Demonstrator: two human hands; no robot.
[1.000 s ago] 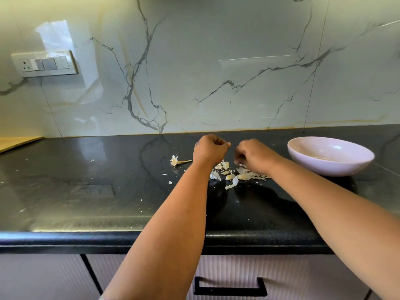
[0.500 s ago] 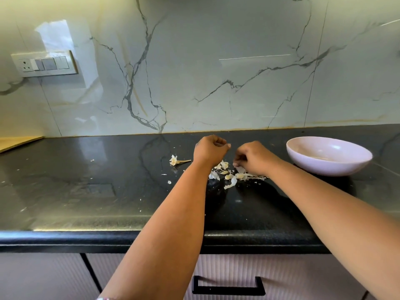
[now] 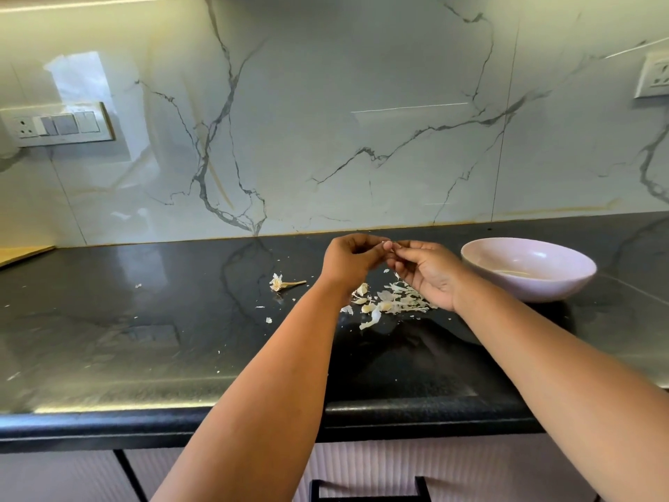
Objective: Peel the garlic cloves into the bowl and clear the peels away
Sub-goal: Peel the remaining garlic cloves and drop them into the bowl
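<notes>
Above the black counter (image 3: 152,342), my left hand (image 3: 347,262) and right hand (image 3: 427,273) meet fingertip to fingertip, curled and pinching a small garlic clove (image 3: 386,244) (barely visible), with the peels (image 3: 391,302) heaped beneath and the bowl (image 3: 528,268) just right.
</notes>
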